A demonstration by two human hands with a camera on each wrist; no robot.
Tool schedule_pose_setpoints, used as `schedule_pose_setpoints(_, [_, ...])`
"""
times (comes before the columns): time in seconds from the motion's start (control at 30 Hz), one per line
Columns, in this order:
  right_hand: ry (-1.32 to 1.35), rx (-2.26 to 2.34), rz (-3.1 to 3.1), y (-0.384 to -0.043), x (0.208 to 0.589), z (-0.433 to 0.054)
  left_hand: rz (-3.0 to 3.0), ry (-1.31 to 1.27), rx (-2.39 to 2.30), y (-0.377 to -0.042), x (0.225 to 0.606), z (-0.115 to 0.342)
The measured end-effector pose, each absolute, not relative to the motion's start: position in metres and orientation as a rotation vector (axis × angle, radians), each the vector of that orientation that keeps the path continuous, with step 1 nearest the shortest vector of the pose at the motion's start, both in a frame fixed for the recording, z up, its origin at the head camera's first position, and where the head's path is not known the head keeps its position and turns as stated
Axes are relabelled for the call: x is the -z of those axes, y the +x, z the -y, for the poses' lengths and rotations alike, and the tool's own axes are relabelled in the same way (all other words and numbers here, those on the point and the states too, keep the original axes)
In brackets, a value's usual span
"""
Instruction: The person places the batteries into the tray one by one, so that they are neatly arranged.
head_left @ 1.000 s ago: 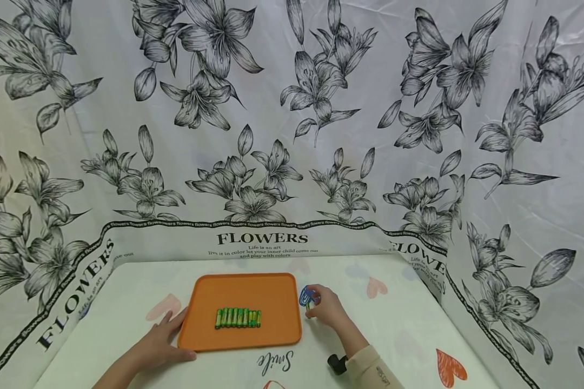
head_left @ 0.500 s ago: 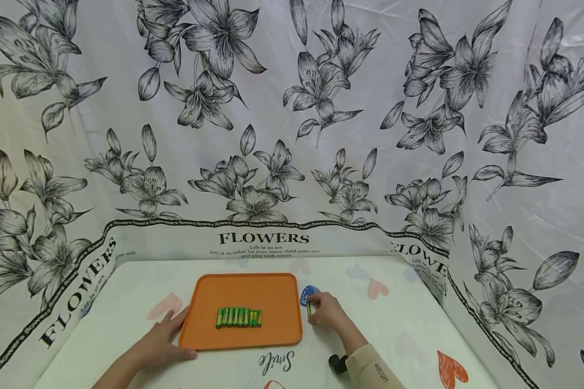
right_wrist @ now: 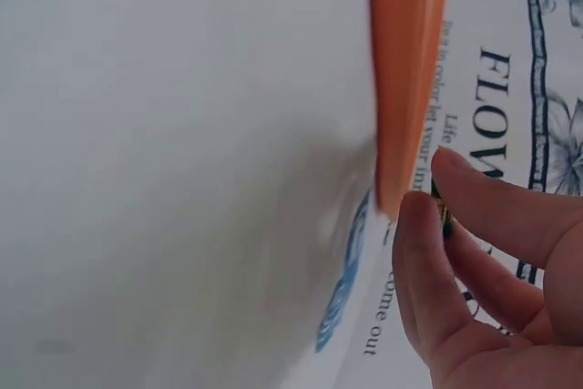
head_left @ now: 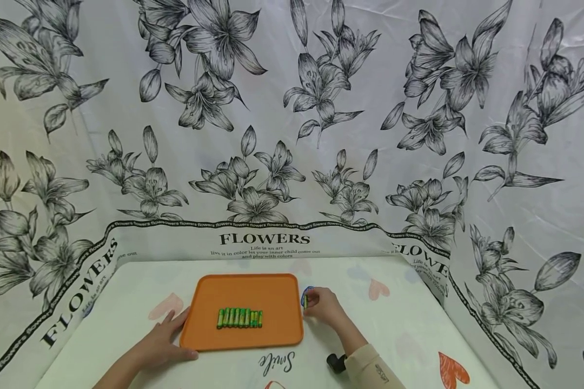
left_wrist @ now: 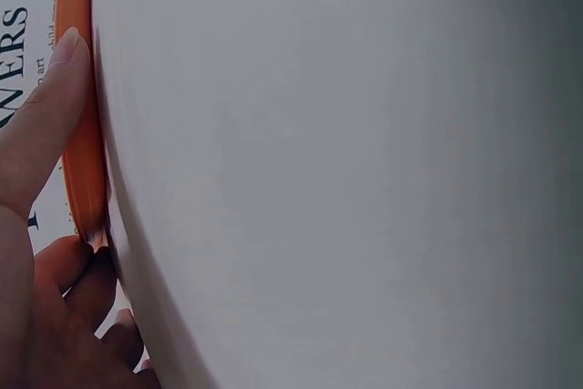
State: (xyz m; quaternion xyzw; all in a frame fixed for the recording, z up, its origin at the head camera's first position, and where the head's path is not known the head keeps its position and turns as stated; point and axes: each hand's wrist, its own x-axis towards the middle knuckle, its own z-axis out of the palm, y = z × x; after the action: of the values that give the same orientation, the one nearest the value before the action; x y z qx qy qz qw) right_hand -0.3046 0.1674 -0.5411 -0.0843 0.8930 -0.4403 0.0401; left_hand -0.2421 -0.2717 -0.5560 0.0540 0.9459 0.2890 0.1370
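Observation:
My right hand [head_left: 323,307] pinches a slim green battery [head_left: 305,301] between thumb and fingers, just off the right edge of the orange tray [head_left: 253,289]. In the right wrist view the fingers hide most of that battery [right_wrist: 444,216]. A row of several green batteries [head_left: 234,317] lies side by side on the tray, larger ones on the left and smaller ones at the right end. At the tray's left side my left hand [head_left: 158,346] rests with fingers spread along the edge and the thumb by the near corner. The left wrist view has the thumb against the orange rim [left_wrist: 80,134].
A white cloth [head_left: 389,302] with printed hearts and the word "Smile" covers the table. Under my right fingers shows a blue print [head_left: 309,288]. A small black object [head_left: 336,363] sits beside the right sleeve. Flower-printed curtains [head_left: 272,162] enclose the back and sides.
My right hand, with the battery, has shifted slightly away from me and toward the tray's right edge. The left hand, the tray and its row of batteries stay in place.

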Motion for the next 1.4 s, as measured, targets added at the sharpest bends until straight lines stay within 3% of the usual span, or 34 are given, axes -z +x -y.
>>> schedule_pose_setpoints(0.8, [-0.329,1.333,-2.649,-0.292,0.538,-0.079,-2.750,0.156,-0.850,-0.241,0.557,0.271])
schedule_pose_setpoints(1.4, [-0.347,1.186,-2.675,-0.292,0.550,-0.063,-2.696,0.084,-0.828,-0.247,0.559,0.272])
